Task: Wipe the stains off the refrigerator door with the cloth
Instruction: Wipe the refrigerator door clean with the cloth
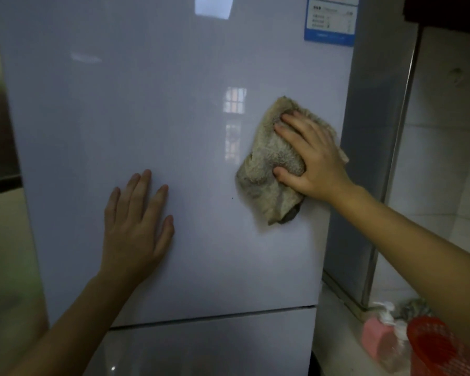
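The glossy white refrigerator door [152, 118] fills most of the head view. A crumpled beige cloth [266, 169] is pressed against the door's right side. My right hand [312, 156] grips the cloth, fingers and thumb curled into it. My left hand [136, 226] lies flat on the door lower left of the cloth, fingers straight. A tiny dark speck [232, 198] shows on the door just left of the cloth.
A blue label [330, 20] sticks to the door's top right. The seam to the lower door [215, 317] runs below my hands. On a counter at the lower right stand a pink pump bottle [377, 337] and a red mesh basket [434, 348]. A tiled wall [445, 131] lies right.
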### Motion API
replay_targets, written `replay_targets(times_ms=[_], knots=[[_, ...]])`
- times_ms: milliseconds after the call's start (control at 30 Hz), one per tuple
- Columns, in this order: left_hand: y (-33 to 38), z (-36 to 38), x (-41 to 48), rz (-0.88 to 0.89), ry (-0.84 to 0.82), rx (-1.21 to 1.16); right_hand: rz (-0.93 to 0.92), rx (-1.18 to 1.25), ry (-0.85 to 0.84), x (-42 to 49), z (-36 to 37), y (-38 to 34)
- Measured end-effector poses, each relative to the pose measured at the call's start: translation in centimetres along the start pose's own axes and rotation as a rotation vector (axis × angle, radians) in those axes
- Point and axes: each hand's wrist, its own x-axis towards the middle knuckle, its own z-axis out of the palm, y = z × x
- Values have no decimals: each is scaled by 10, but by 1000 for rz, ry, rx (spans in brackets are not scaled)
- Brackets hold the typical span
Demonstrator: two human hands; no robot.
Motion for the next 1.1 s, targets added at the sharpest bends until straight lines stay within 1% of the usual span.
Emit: replay_targets(times_ms=[67,200,333,400,467,567,700,767,867,933,1000,1067,1100], knots=[[-5,-2,1,-1,-21,-7,-32,59,-18,8,5,-17],[-10,-1,-2,32,-50,4,-144,118,-122,5,28,-61],[-10,-1,-10,39,-80,14,-305,115,-162,-53,67,-105],[-9,-2,-14,51,-100,25,-353,104,-184,-87,78,-119],[-10,-6,-13,61,-128,37,-350,91,-184,-108,82,-126],[-9,-14,-10,49,-188,28,-296,78,-176,-115,80,-131],[-2,-25,-9,9,-280,-4,-156,86,-174,-123,78,-144],[3,-31,-13,-13,-341,-36,-80,133,-208,-134,77,-151],[12,-43,-28,-43,-460,-108,61,266,-391,-164,71,-167],[18,-53,-42,-92,-566,-180,261,395,-514,-189,57,-183],[23,-65,-62,-159,-694,-254,512,489,-583,-214,35,-204],[27,-77,-88,-250,-840,-360,741,521,-633,-236,8,-229],[29,-84,-102,-294,-910,-415,826,525,-653,-245,-7,-242]])
